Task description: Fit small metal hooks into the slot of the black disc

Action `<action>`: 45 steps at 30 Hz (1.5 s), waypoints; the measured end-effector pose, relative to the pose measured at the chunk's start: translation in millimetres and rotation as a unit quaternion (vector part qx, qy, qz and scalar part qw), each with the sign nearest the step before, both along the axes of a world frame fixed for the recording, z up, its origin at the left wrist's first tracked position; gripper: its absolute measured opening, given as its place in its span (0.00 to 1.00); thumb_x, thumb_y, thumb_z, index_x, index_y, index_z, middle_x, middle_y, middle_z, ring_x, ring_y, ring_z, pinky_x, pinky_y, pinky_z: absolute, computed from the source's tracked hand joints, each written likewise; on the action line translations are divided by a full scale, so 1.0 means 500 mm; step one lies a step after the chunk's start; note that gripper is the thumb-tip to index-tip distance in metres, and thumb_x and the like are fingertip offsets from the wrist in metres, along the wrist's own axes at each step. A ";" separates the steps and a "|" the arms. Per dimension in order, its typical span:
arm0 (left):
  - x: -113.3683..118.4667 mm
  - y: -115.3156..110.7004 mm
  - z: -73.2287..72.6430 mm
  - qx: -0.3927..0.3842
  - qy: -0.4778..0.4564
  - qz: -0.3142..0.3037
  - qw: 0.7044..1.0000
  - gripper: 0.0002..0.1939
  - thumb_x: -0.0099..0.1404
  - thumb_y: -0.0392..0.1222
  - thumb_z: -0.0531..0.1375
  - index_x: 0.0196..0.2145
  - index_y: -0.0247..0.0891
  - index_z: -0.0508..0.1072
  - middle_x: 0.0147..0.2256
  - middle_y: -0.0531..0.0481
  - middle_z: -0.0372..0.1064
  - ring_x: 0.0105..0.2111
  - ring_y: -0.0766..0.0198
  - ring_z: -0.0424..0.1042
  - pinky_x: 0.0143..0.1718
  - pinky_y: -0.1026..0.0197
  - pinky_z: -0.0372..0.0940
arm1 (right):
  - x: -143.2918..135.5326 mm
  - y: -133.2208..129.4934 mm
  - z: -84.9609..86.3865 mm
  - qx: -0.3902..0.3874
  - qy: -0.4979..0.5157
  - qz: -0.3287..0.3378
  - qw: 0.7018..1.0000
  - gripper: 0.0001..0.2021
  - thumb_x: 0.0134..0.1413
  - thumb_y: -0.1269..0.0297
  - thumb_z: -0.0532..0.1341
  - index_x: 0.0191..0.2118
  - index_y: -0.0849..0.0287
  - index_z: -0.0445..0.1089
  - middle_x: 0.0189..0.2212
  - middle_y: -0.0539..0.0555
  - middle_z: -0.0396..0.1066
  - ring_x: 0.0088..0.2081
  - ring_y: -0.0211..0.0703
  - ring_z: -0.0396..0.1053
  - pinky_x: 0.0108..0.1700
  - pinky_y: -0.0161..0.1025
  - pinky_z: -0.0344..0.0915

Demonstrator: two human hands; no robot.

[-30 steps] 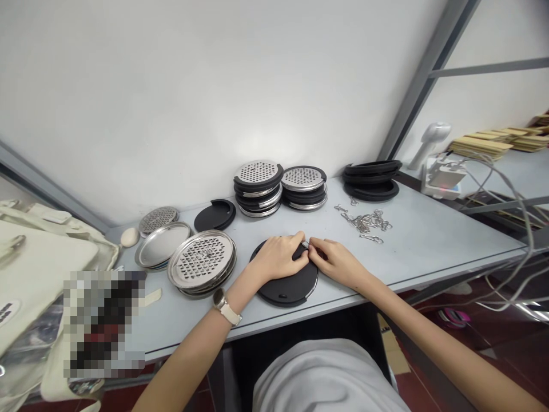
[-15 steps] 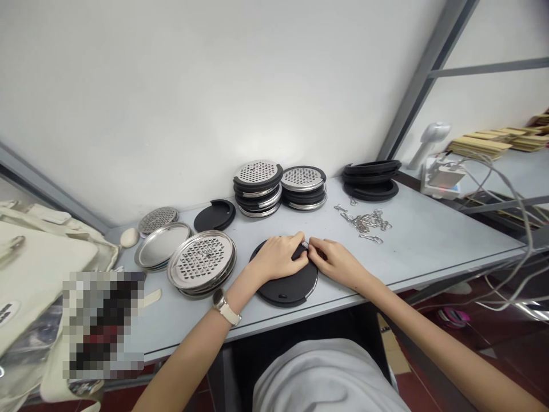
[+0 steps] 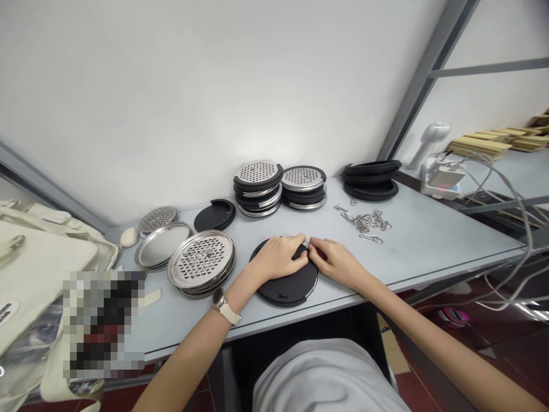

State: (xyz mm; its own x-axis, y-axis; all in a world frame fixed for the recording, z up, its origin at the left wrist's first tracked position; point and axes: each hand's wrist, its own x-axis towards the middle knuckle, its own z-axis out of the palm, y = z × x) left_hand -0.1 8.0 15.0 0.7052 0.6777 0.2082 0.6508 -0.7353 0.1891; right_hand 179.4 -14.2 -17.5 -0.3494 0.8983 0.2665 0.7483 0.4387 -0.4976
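Note:
A round black disc (image 3: pixel 287 289) with a thin silver edge lies near the table's front edge. Across its upper part rests my left hand (image 3: pixel 281 257), its fingers closed on the disc near the right rim. My right hand (image 3: pixel 332 258) is beside that rim, thumb and fingertips pinched together on a small metal piece (image 3: pixel 306 245) at the disc's edge. Most of this piece is hidden by the fingers. To the right of my hands lies a loose pile of metal clips (image 3: pixel 371 222).
Perforated metal discs (image 3: pixel 203 260) and plain metal plates (image 3: pixel 165 246) lie left. Behind are a black holder (image 3: pixel 214 216) and two stacks of assembled discs (image 3: pixel 258 189) (image 3: pixel 303 189). More black holders (image 3: pixel 371 189) sit back right. A cream bag (image 3: pixel 43 252) borders the left side.

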 end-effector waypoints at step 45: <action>0.000 0.004 -0.009 0.007 0.000 -0.011 1.000 0.03 0.64 0.41 0.51 0.36 0.40 0.60 0.24 0.55 0.65 0.23 0.64 0.67 0.24 0.64 0.55 | -0.001 0.000 -0.003 -0.011 0.025 -0.012 1.000 0.10 0.58 0.65 0.49 0.25 0.56 0.54 0.19 0.46 0.60 0.21 0.35 0.57 0.26 0.32 0.49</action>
